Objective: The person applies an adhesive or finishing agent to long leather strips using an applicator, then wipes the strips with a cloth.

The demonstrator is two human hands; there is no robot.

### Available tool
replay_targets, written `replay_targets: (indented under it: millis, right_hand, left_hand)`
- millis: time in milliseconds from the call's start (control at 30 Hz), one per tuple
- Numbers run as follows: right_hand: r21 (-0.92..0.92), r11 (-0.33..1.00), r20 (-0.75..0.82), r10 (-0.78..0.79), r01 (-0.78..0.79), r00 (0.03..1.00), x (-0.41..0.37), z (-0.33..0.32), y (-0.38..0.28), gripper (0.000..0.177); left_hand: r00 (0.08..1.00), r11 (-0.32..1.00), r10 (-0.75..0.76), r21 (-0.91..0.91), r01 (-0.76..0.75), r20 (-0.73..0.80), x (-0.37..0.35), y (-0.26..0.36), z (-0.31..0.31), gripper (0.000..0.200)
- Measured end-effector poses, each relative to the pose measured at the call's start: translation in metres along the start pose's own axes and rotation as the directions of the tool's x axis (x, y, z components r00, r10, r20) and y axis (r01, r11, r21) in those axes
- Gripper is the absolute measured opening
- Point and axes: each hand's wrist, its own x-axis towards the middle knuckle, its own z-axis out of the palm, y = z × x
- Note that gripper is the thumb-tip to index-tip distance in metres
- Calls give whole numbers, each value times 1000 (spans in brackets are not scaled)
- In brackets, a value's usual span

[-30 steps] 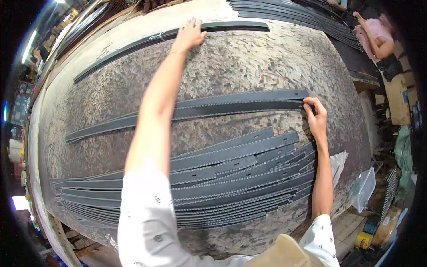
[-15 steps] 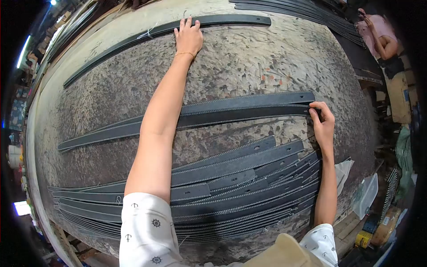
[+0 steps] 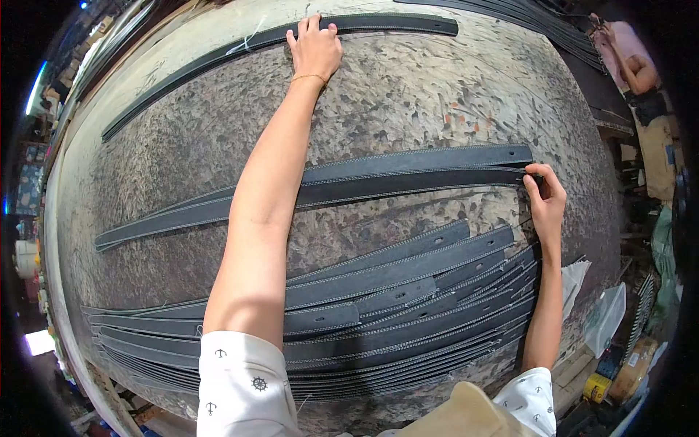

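Note:
My left hand point(image 3: 317, 49) reaches to the far side of the table, its fingers spread over a long black stitched strap bundle point(image 3: 397, 24). A white tie point(image 3: 246, 45) sits around that bundle, left of the hand. At the right, my right hand point(image 3: 545, 191) pinches the end of a dark stitched strap point(image 3: 408, 186) in the middle of the table. Just behind it lies another strap point(image 3: 429, 159) with a hole near its end. My left forearm crosses over both middle straps and hides part of them.
Many overlapping black straps point(image 3: 393, 297) lie on the near side of the mottled table point(image 3: 415, 95). More straps point(image 3: 524, 22) are at the far right edge. Another person point(image 3: 630, 58) is beyond the right side. A clear plastic box point(image 3: 606, 320) and yellow tape roll point(image 3: 597, 387) sit lower right.
The straps' right ends and my right hand appear slightly farther right. My left hand appears slightly higher and farther right, with its fingers still over the far bundle.

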Motion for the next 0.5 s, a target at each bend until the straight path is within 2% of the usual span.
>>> replay_targets:
  millis: [133,200,267,333,400,467,500]
  right_hand:
    - [-40,999,43,-3,5,999,0,0,-5,24]
    - [-56,998,75,-19,24,997,1,0,-5,34]
    - [-92,989,96,-108,117,990,3,-2,-8,38]
    - [-123,981,94,-138,149,986,3,-4,-4,37]
    - [-119,989,117,-76,90,990,1,-5,-7,38]
    - [-75,994,136,-73,84,988,1,-5,1,42]
    - [-70,994,146,-70,81,987,0,-5,2,42]
  left_hand:
    - [999,999,11,-33,-13,-45,-1,-1,-1,27]
    - [1000,1000,16,-15,-16,4,-1,-2,-7,32]
    - [981,996,93,11,-93,-169,-3,4,-13,22]
    - [998,999,14,-41,-12,60,2,6,-20,28]
    - [999,992,26,-122,-30,-31,2,-4,-2,29]
    - [1000,985,-24,-169,26,17,5,0,-9,30]
    - [991,987,-59,-139,75,118,6,2,-15,32]
